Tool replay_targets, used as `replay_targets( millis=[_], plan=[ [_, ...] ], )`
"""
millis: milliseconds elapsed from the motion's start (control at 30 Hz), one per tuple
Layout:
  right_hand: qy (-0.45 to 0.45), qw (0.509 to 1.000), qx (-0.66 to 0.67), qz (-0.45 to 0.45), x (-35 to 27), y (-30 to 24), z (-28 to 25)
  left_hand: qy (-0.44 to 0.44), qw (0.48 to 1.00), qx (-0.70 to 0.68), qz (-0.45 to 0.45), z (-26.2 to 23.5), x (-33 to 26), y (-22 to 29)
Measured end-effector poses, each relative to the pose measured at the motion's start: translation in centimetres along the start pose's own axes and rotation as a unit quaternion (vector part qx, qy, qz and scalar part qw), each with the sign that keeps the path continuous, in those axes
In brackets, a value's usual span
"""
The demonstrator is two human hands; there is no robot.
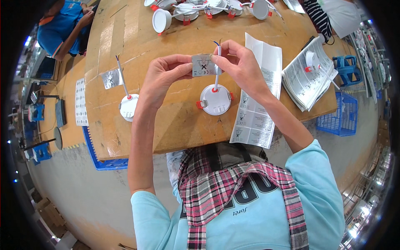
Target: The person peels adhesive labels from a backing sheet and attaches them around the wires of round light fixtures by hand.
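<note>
A silver printed label [201, 66] is stretched between my hands, wrapped at its right end about the white cable [216, 83] of a round downlight [216, 105]. My left hand [164, 77] pinches the label's left edge. My right hand [241, 68] grips the label and cable together, just below the bare coloured wire ends. The downlight lies on the table with its back up and red clips at both sides. Left of my left forearm, another downlight [129, 109] carries a similar label [111, 79] on its cable. A label sheet [255, 118] lies by my right forearm.
A stack of sheets [301, 85] at the right bears another downlight [311, 59]. Several downlights [162, 20] are heaped along the far side. One person [66, 27] sits at the far left. A blue crate [339, 114] stands on the floor beyond the table's right edge.
</note>
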State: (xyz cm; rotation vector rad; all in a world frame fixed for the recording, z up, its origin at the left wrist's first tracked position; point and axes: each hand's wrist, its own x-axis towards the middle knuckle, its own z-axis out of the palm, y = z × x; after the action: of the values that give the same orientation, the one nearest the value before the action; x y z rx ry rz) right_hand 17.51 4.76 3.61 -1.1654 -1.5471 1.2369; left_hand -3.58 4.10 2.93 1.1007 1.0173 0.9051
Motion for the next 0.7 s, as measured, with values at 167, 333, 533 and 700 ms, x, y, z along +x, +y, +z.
replay_targets(
  millis=[167,333,533,700],
  plan=[
    [-0.004,1.0,-0.026,-0.017,0.0,0.0,0.0,0.008,1.0,0.006,0.0,0.1,-0.1,0.4],
    [-0.006,0.999,-0.026,-0.019,0.1,0.4,0.2,0.017,0.997,0.074,-0.002,0.3,-0.6,1.3],
    [-0.008,0.999,-0.03,-0.031,0.1,0.4,0.2,0.023,0.992,0.122,0.006,0.5,-0.6,2.1],
    [-0.019,0.999,-0.022,-0.027,0.2,0.4,0.3,0.028,0.991,0.128,0.021,0.7,-0.8,2.3]
  ],
)
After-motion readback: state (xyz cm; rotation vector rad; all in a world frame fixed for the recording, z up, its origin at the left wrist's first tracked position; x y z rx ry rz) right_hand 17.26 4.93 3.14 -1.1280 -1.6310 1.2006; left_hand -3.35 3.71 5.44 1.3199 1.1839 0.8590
